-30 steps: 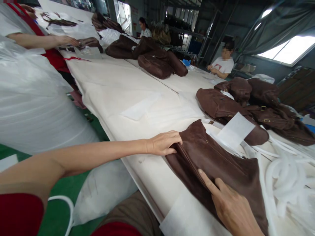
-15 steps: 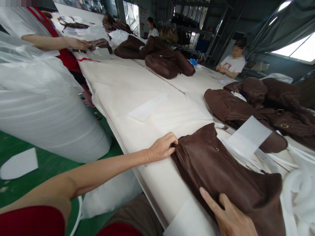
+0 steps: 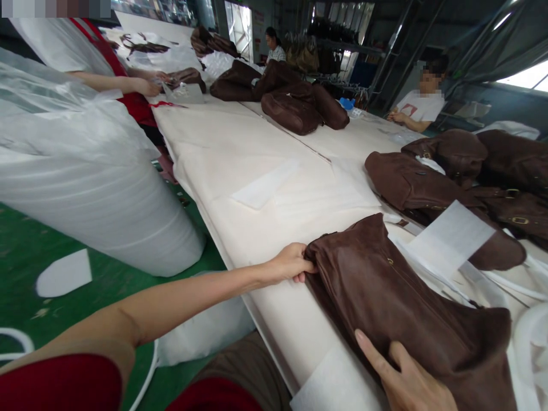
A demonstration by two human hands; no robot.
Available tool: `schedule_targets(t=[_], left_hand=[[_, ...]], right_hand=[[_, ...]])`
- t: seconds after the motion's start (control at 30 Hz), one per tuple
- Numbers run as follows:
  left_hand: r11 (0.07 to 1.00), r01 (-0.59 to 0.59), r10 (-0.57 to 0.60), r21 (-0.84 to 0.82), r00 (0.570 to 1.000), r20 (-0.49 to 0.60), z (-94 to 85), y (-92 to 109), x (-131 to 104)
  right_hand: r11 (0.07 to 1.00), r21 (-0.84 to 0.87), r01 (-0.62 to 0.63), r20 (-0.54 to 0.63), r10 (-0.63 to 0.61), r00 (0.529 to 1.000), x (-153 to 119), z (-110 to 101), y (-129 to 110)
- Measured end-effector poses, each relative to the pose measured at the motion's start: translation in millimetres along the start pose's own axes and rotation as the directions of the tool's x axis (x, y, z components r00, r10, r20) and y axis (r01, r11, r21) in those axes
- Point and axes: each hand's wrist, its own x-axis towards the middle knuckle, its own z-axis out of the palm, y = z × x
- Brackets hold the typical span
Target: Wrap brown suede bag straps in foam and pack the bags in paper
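Observation:
A dark brown leather bag [image 3: 411,302] lies on its side on the white-covered table [image 3: 205,148], with a small brass-coloured zip pull near its upper edge. My left hand [image 3: 293,264] pinches the bag's near left corner between thumb and fingers. Lower down, my right hand [image 3: 413,374] rests on the bag's side, index finger stretched out and thumb apart; its other fingers are partly hidden. Just beyond the bag lies a white square sheet [image 3: 454,237], partly over another brown bag.
More brown bags [image 3: 454,165] are heaped on the right, and others [image 3: 295,108] farther back. Co-workers stand around the table. A big wrapped white foam roll [image 3: 107,200] stands at left by the table edge. White cord-like coils [image 3: 531,342] lie at right.
My left hand has changed its hold on the bag's corner, the fingers now tucked below it. My right hand stays on the bag. The whole view has shifted slightly.

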Motion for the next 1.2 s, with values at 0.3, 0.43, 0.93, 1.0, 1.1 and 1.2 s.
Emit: schedule_targets(t=[0.3, 0.43, 0.93, 1.0, 1.1, 1.2], left_hand=[[0.866, -0.159, 0.348, 0.474, 0.872, -0.344, -34.9, 52.9, -7.8], [0.430, -0.628, 0.791, 0.649, 0.609, 0.064, 10.1, 69.3, 2.4], [-0.308, -0.743, 0.563, 0.595, 0.362, 0.743, 63.8, 10.2, 54.6], [-0.313, -0.739, 0.564, 0.597, 0.361, 0.743, 65.3, 10.1, 54.2], [-0.382, -0.726, 0.555, 0.572, 0.315, 0.770, 64.4, 10.5, 55.3], [-0.444, -0.705, 0.544, 0.554, 0.279, 0.791, 62.2, 10.6, 56.9]], right_hand=[[0.996, -0.071, -0.049, 0.129, 0.058, 0.990, 9.4, 0.8, -12.6], [0.988, -0.074, -0.135, 0.222, 0.148, 0.964, 20.6, -12.6, -21.4], [0.723, 0.119, -0.680, -0.505, 0.634, 0.586, -86.5, 0.8, -22.9], [0.705, 0.159, -0.691, -0.511, 0.657, 0.554, -91.3, 9.7, -23.4], [0.660, 0.226, -0.717, -0.483, 0.715, 0.506, -96.6, 11.7, -30.7], [0.620, 0.288, -0.730, -0.391, 0.772, 0.501, -95.5, -15.2, -36.2]])
